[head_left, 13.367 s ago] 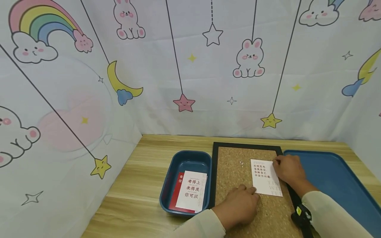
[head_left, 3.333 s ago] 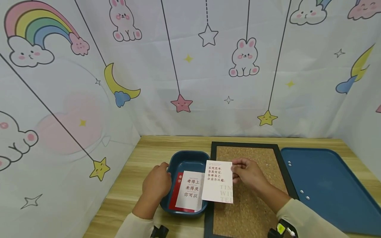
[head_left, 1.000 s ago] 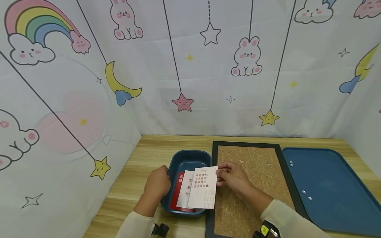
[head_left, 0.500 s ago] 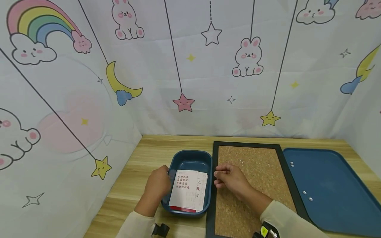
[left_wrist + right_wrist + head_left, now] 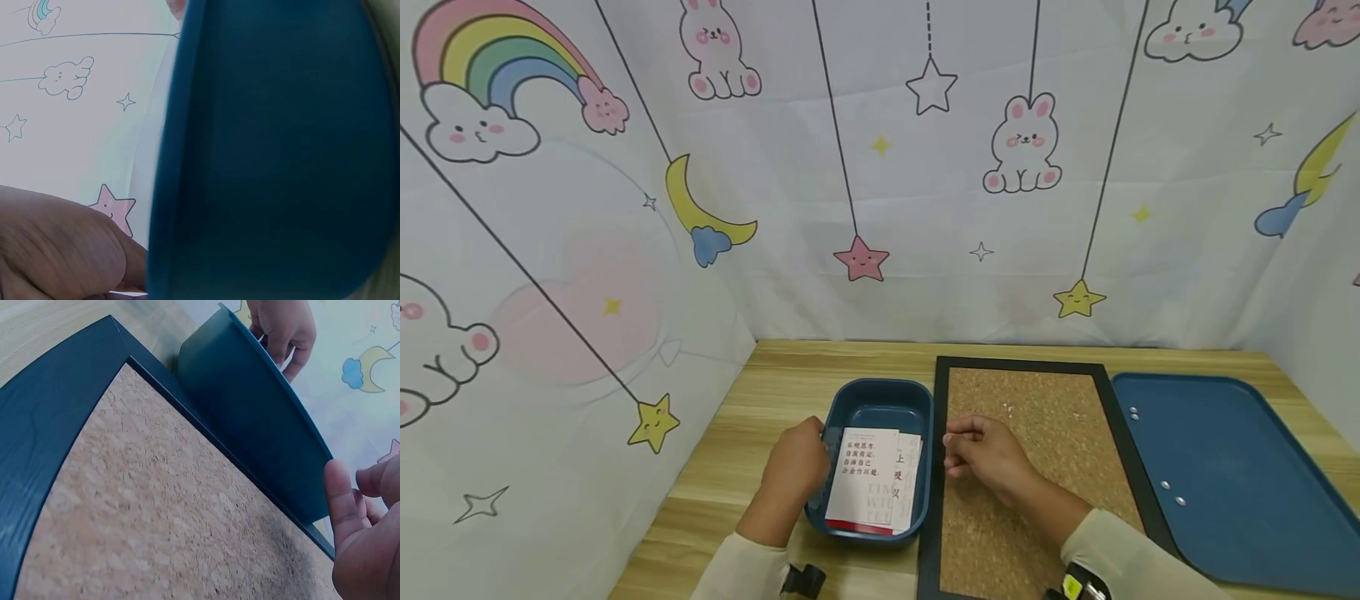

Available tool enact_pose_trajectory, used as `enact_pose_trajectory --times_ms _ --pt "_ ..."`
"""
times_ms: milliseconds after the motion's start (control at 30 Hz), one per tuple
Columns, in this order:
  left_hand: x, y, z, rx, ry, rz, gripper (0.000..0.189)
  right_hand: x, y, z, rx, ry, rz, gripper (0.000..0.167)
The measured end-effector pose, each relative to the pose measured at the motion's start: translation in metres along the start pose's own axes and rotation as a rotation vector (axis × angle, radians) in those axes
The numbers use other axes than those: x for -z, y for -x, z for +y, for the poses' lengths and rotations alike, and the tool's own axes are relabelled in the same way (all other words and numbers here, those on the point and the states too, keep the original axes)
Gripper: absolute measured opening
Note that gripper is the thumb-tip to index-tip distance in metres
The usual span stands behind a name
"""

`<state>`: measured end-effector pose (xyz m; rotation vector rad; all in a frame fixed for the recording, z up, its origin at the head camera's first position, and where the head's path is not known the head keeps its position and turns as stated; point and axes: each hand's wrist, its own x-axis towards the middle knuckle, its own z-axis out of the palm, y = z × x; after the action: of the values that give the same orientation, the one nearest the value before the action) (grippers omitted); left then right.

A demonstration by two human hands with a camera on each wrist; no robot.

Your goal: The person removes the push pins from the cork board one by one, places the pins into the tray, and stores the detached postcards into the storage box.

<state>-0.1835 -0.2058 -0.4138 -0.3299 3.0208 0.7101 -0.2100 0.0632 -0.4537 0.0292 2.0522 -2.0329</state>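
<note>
My left hand (image 5: 797, 462) grips the left rim of a deep blue plastic tub (image 5: 880, 392). In it lies a white card (image 5: 859, 492) with red Chinese characters, on top of another white card (image 5: 912, 475) and a red card (image 5: 853, 527). My right hand (image 5: 988, 454) holds nothing; its fingers are loosely bent beside the tub's right wall, over the left part of a black-framed corkboard (image 5: 1037, 517). In the left wrist view the tub's outer wall (image 5: 281, 144) fills most of the picture. The right wrist view has the right fingertips (image 5: 337, 478) close to the tub's rim.
A flat blue tray (image 5: 1240, 483) lies right of the corkboard, with several small silvery pins (image 5: 1172, 492) near its left edge. Everything stands on a wood-grain table (image 5: 722, 500). A white cartoon-printed curtain (image 5: 910, 317) closes off the back and sides.
The white card, earlier on the corkboard, was carried left by my right hand and let go in the tub. Pins now show on the tray. My left hand moved from the board to the tub.
</note>
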Motion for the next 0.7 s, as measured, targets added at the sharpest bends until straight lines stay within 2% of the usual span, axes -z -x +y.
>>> enact_pose_trajectory --times_ms 300,500,600,700 --pt "0.003 0.001 0.001 0.018 -0.001 -0.010 0.030 0.009 0.004 -0.003 -0.015 0.034 0.036 0.026" --pt "0.003 0.000 0.000 0.033 -0.065 0.000 0.035 0.019 0.007 -0.007 -0.002 0.080 0.069 0.027" --pt "0.001 0.000 0.000 -0.003 -0.079 0.023 0.039 0.025 0.009 -0.009 0.013 0.111 0.076 0.028" --pt "0.000 0.001 0.002 -0.080 -0.077 0.062 0.042 0.033 0.011 -0.010 0.030 0.163 0.080 0.028"
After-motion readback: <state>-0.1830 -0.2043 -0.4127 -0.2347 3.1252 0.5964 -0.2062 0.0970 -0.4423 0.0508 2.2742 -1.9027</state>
